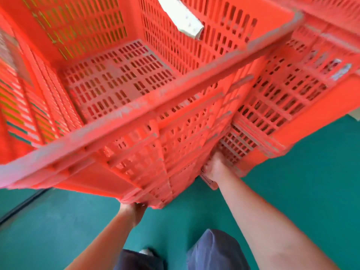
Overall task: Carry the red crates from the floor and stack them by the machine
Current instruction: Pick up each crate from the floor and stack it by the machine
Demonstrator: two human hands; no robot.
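Observation:
A large red slotted crate fills the upper frame, held up off the floor and tilted, its open top toward me. It looks nested in several more red crates whose rims show along its near side. My left hand grips the bottom near corner of the stack, fingers hidden under it. Further right, my right hand grips the lower edge, fingers curled into the slots. Another red crate shows behind on the right, blurred.
The green floor lies below. My legs in dark trousers are at the bottom centre. A dark strip runs across the floor at the left. A white piece shows through the crate's handle opening.

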